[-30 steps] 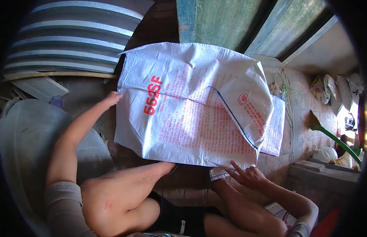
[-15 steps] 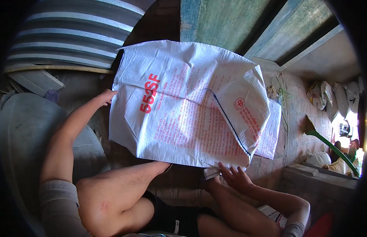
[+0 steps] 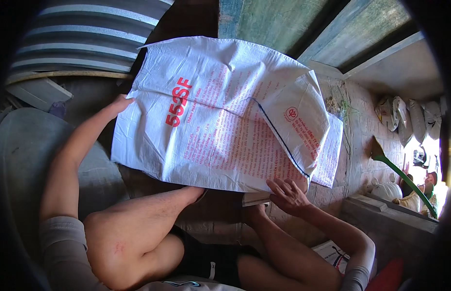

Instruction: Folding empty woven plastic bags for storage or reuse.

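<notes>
A large white woven sack (image 3: 211, 121) with red print is spread flat in front of me, its right corner folded over along a dark blue stitched seam. At the sack's left edge, my left hand (image 3: 122, 104) is closed on the rim, the fingertips partly hidden behind it. My right hand (image 3: 289, 196) is at the near right edge, by the lower end of the seam, with bent fingers gripping the fabric. Beyond the fold, another printed white part (image 3: 330, 155) sticks out to the right; whether it belongs to the same sack is unclear.
Corrugated metal sheeting (image 3: 89, 43) is at the far left, above a large grey rounded surface (image 3: 29, 160). Greenish wooden boards (image 3: 278, 24) stand at the back. To the right are a low concrete ledge (image 3: 385, 225), a green-handled tool (image 3: 402, 177) and several filled sacks (image 3: 419, 121).
My left hand has drawn the sack's left side outward to the left, and the sack has shifted slightly. The right hand's fingers have moved up onto the near edge and bent.
</notes>
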The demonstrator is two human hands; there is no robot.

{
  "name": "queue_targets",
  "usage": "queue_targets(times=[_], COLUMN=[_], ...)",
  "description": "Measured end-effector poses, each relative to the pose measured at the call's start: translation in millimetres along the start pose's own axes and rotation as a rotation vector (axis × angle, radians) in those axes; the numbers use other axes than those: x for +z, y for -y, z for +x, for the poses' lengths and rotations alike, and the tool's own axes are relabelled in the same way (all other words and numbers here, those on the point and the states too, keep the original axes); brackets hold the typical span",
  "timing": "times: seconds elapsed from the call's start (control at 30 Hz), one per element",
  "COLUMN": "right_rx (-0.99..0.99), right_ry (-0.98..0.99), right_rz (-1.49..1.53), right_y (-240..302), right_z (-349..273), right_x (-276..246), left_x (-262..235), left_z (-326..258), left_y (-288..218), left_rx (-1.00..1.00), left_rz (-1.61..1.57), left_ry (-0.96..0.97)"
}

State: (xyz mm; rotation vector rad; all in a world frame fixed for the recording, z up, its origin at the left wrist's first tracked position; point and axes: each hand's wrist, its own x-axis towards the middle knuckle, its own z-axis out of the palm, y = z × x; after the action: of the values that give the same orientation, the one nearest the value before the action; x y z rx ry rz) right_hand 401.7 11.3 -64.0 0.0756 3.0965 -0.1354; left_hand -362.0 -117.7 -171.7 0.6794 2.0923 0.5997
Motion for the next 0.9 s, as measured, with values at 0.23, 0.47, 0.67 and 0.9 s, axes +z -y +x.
queue_targets(times=[0.23, 0.47, 0.67, 0.9], right_rx=[0.310, 0.814, 1.078, 1.023], right_ry=[0.043, 0.337, 0.270, 0.268], right_rz=[0.471, 0.453, 1.017, 1.139], right_y=[-23.7, -78.2, -116.3, -143.9], right_z=[-12.0, -109.3, -224.8, -273.0], right_x=[-80.8, -118.2, -61.4, -45.0], left_x=[-9.8, -40.8, -32.5, -38.5], left_z=[-1.3, -21.1, -35.5, -44.6], left_y=[-6.6, -44.5, -77.1, -73.1], left_rx=[0.045, 0.170, 0.231, 0.182], left_rz=[0.290, 0.853, 0.977, 1.161], left_ry=[-0.158, -0.271, -0.169, 0.184])
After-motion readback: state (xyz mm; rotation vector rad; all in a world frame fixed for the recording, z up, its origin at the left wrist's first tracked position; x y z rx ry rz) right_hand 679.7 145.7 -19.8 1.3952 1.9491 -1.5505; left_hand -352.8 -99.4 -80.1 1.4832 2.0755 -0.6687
